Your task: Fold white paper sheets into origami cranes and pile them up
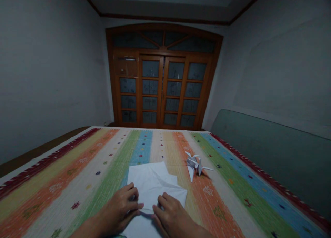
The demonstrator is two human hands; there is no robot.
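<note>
Pressing on a partly folded white paper sheet [152, 182], the left hand [121, 207] and right hand [173, 215] are half curled, fingertips on its near crease (neither grips anything). The sheet lies flat on the striped woven cloth [77, 176], its long axis running away from the person, beyond the fingertips.

Matt white paper [152, 186] on coarse woven striped cloth [77, 176]

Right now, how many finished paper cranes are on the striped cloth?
1. The paper crane sits on the orange stripe, beyond the right hand; it and the left hand press white paper. None appears hidden.
</note>
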